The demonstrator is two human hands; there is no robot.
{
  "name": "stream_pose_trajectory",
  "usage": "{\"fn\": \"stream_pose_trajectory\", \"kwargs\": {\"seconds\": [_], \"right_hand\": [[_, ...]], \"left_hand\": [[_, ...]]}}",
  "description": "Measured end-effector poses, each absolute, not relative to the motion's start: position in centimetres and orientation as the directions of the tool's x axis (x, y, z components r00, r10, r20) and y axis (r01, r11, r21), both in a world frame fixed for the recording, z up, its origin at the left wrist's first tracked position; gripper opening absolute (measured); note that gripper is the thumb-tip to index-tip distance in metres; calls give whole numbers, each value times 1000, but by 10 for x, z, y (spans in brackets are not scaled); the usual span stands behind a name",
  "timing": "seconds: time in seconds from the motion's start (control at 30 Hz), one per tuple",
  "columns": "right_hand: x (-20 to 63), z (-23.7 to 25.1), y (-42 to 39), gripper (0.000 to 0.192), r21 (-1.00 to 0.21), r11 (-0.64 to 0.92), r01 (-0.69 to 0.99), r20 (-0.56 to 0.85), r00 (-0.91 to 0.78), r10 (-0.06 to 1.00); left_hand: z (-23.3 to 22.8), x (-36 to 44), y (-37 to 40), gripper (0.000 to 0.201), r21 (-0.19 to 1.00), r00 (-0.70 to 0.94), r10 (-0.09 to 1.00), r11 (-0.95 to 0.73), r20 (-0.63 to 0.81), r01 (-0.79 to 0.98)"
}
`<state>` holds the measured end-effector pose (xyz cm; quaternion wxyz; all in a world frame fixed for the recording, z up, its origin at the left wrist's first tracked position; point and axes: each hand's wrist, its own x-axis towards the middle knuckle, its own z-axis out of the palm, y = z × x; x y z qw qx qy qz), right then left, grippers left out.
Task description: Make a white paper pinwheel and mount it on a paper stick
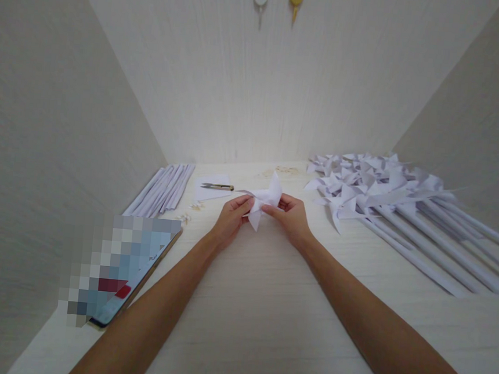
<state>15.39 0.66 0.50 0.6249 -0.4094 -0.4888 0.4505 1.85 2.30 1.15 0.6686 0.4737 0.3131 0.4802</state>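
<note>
left hand (230, 217) + right hand (289, 213): arms outstretched, fingers pinching paper pinwheel (264, 202) | scissors (217, 186) behind | finished pinwheels (400, 207) right

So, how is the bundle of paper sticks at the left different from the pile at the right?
The left bundle of sticks is bare rolled paper, while the right pile carries folded pinwheel heads on its sticks. The left bundle is small and lies tidy against the wall; the right pile is larger and spreads loosely. Both are white paper and lie untouched on the table: the left hand and right hand hold a separate paper pinwheel.
</note>
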Motion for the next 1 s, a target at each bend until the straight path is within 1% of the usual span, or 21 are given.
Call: {"fn": "stream_pose_trajectory", "kwargs": {"seconds": [0.13, 0.27, 0.37, 0.5, 0.63, 0.73, 0.9, 1.0], "right_hand": [[154, 6, 5, 22, -955, 278, -101, 265, 123, 956], [155, 5, 5, 22, -952, 287, -106, 278, 87, 957], [156, 5, 6, 20, -953, 290, -88, 283, 88, 955], [157, 4, 6, 21, -952, 298, -69, 291, 91, 952], [156, 5, 5, 18, -955, 288, -68, 278, 126, 952], [155, 6, 4, 15, -955, 275, -109, 257, 157, 954], [154, 5, 5, 20, -940, 216, -264, 163, 208, 964], [152, 5, 5, 20, -917, 212, -338, 135, 236, 962]], "left_hand": [[11, 18, 24, 20, 945, 338, 940, 68, 47, -319], [12, 18, 23, 20, 953, 335, 941, 56, 49, -297], [12, 18, 23, 23, 954, 311, 950, 72, 24, -292], [10, 18, 24, 27, 947, 257, 966, 101, -21, -304], [9, 18, 24, 25, 940, 237, 971, 93, -13, -329], [9, 17, 24, 25, 936, 236, 972, 87, -5, -340], [10, 17, 25, 32, 931, 179, 983, 103, -41, -350], [9, 16, 25, 33, 935, 138, 990, 78, -31, -345]]}}
